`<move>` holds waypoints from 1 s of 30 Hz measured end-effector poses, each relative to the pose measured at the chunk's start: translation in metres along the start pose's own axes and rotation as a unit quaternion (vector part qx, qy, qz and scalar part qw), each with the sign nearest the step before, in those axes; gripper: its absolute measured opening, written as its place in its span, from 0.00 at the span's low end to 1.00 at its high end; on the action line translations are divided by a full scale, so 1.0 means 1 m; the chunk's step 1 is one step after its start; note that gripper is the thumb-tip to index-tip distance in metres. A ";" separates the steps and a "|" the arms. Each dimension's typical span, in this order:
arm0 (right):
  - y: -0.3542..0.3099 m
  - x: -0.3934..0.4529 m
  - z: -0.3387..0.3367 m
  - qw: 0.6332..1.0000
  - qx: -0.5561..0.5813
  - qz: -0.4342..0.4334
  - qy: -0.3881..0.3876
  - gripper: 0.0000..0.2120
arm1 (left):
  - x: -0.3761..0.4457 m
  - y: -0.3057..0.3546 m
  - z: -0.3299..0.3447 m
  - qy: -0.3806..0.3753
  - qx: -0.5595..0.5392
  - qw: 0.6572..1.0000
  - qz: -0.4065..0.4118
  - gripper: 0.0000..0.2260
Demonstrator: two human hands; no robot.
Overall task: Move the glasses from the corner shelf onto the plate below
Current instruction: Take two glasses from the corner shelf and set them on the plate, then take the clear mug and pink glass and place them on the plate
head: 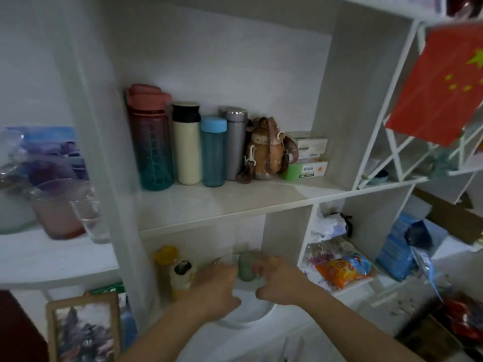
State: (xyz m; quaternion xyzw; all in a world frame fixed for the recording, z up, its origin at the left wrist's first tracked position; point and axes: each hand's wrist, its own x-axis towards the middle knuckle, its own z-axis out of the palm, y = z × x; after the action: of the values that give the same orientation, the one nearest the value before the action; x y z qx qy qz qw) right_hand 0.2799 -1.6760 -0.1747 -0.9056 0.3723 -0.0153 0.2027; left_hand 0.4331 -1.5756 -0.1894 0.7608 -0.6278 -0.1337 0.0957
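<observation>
A pale green glass (247, 267) stands upright over the back of the white plate (251, 313), which sits in the lower cubby of the shelving unit. The right hand (278, 280) wraps its fingers around the right side of this glass. A clear glass (222, 259), blurred, is just left of the green one, with the left hand (217, 288) curled over it; whether that hand actually grips it I cannot tell. Up and to the left of the plate, on the rounded corner shelf (52, 259), a pink glass (58, 210) and a clear tumbler (90, 215) stand side by side. Above the plate, a row of water bottles (183, 145) lines the middle shelf.
</observation>
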 end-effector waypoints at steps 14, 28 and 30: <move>-0.111 -0.138 -0.047 0.993 0.044 -0.085 0.065 0.14 | -0.189 0.015 -0.093 -0.014 -0.049 0.999 -0.018 0.17; -0.250 -0.139 -0.033 0.962 0.138 -0.174 0.157 0.13 | -0.260 -0.088 -0.174 0.143 -0.106 0.978 -0.109 0.12; -0.272 -0.129 -0.027 0.957 0.138 -0.191 0.167 0.14 | -0.263 -0.112 -0.184 0.163 -0.114 0.973 -0.118 0.11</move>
State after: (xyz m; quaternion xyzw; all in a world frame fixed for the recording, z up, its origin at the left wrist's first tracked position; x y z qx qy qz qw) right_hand 0.3633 -1.4240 -0.0310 -0.9076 0.2152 -0.2561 0.2537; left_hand 0.5505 -1.2996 -0.0290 0.8253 -0.4901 -0.0891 0.2661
